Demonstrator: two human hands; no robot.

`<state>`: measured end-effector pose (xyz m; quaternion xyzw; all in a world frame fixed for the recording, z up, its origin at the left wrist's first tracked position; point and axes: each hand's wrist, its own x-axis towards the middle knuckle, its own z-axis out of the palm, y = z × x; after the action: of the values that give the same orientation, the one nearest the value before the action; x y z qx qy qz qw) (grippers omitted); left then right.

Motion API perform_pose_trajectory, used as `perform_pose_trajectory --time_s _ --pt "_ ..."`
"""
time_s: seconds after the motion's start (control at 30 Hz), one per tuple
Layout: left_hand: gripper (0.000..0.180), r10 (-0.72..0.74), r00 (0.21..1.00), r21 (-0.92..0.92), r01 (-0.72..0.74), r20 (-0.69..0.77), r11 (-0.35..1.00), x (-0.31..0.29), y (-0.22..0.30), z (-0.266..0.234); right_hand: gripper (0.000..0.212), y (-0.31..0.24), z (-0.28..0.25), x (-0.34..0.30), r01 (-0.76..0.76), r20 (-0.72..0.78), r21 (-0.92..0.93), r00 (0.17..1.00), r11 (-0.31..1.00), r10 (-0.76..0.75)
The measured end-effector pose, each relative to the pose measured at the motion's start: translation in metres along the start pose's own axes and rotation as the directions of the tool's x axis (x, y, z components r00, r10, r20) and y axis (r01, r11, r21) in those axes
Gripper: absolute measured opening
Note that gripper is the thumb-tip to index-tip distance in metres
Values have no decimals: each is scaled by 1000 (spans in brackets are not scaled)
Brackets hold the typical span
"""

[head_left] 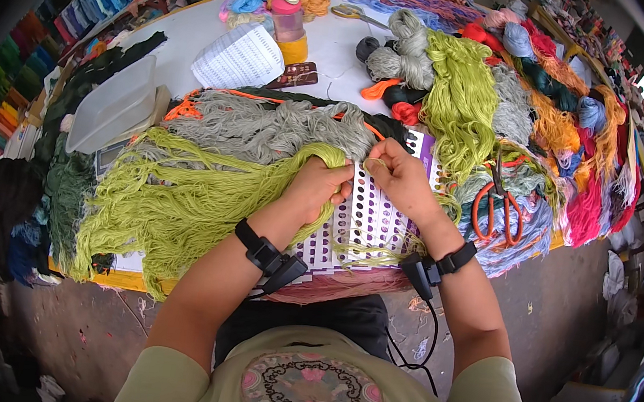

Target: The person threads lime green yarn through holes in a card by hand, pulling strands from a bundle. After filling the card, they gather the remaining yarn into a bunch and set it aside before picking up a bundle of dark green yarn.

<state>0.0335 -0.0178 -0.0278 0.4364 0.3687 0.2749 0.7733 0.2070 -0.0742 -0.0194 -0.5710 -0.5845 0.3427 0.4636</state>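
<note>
Right now my left hand (316,187) is closing its grip around a thick bundle of lime-green yarn (180,193), which is spilling off to the left of it across the counter (331,51). My right hand (400,180) is pinching a thin green strand (365,161) just beside the left fingers. Both hands are resting over a punched sample card (368,218). Orange scissors (493,209) are lying to the right of my right wrist.

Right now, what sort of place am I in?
Most likely a yarn or carpet-thread workshop: heaps of coloured yarn skeins cover the table, shelves of yarn line the wall, and orange scissors lie close by.
</note>
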Motion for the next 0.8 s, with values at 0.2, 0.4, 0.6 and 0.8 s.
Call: perform_pose_trajectory --time_s 0.2,0.4,0.6,0.8 --pt "8 17 1000 0 -17 10 1000 0 -1 0 5 -2 2 0 15 -24 -115 1000 993 -18" --pt "9 29 1000 7 -29 13 1000 -1 -1 1 7 0 2 0 25 -76 -186 996 982 -39" --pt "11 39 999 11 -39 16 999 -2 -2 1 8 -3 2 0 25 -100 -217 994 976 -47" --pt "17 68 998 6 -68 1 998 -4 -3 3 10 -5 1 0 15 -100 -257 994 966 -42"
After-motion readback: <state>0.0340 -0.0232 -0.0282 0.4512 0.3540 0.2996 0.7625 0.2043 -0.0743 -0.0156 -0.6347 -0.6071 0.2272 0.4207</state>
